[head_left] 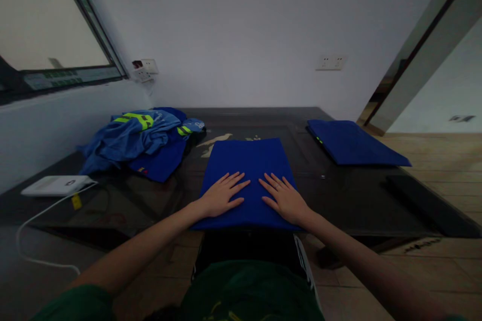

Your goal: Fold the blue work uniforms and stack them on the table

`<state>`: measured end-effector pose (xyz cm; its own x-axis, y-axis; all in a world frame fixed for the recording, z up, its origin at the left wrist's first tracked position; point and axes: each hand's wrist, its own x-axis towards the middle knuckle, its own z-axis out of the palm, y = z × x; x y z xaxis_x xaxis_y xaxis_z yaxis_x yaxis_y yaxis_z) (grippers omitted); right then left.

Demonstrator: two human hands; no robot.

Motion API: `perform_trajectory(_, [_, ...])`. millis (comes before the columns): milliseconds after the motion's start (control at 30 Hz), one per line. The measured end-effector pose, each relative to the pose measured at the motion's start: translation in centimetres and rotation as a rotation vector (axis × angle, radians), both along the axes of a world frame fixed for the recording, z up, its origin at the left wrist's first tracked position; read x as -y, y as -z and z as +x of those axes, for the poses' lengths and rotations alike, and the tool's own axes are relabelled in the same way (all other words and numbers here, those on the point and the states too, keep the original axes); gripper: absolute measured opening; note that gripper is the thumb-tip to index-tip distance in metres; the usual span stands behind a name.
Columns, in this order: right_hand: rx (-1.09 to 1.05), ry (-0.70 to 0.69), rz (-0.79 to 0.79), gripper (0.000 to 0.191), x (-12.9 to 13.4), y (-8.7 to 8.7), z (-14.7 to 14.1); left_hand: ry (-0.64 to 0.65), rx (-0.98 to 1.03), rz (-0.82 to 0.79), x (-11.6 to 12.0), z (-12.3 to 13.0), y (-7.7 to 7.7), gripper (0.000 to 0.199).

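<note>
A flat, blue, cloth-like rectangle (248, 155) lies on the dark table close to my body, its near edge at the table's front edge. My left hand (224, 195) rests palm down on its left half, fingers spread. On its right half my right hand (284, 198) lies the same way, with a thin ring on one finger. Both hands press flat and grip nothing. Whether the blue piece is a folded garment or a covered board I cannot tell.
Crumpled blue clothes with yellow-green stripes (143, 130) are heaped at the left. A second flat blue piece (357, 143) lies at the right, beside a black flat object (429, 203). A white device (56, 185) with a cable sits front left. A wall (241, 60) stands behind the dark table (320, 195).
</note>
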<state>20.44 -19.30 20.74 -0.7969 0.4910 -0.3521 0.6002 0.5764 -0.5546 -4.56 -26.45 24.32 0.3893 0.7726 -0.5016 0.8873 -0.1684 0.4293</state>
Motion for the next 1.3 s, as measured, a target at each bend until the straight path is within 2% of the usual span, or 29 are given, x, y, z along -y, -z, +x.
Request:
perform_trajectory(200, [-0.018,-0.012,-0.176,0.058,1.0,-2.6,-0.7,-0.064,0.061,0.010,1.3,2.8,-1.3,0.055])
perform_trajectory(300, [-0.042,-0.058,-0.151,0.062,2.2,-3.3,-1.0,-0.043,0.080,-0.019,1.9,3.8,-1.6,0.062])
perform_trajectory(433, [-0.043,-0.075,-0.050,0.065,2.9,-2.8,-0.9,-0.014,0.012,-0.017,1.8,3.7,-1.4,0.070])
perform_trajectory(667, [-0.054,-0.086,-0.037,0.066,2.5,-2.0,-0.7,-0.003,0.011,0.001,1.5,3.7,-0.9,0.080])
perform_trajectory(800, [-0.046,-0.087,-0.036,0.065,2.2,-1.6,0.2,-0.032,0.006,0.022,2.0,3.4,-1.2,0.082])
perform_trajectory(933, [-0.018,-0.029,-0.026,0.064,2.0,-1.2,1.5,-0.064,-0.024,0.022,2.9,2.2,-1.8,0.085])
perform_trajectory(1300, [-0.014,0.046,-0.007,0.058,2.3,-0.9,3.4,-0.088,-0.060,0.027,4.7,0.3,-3.2,0.068])
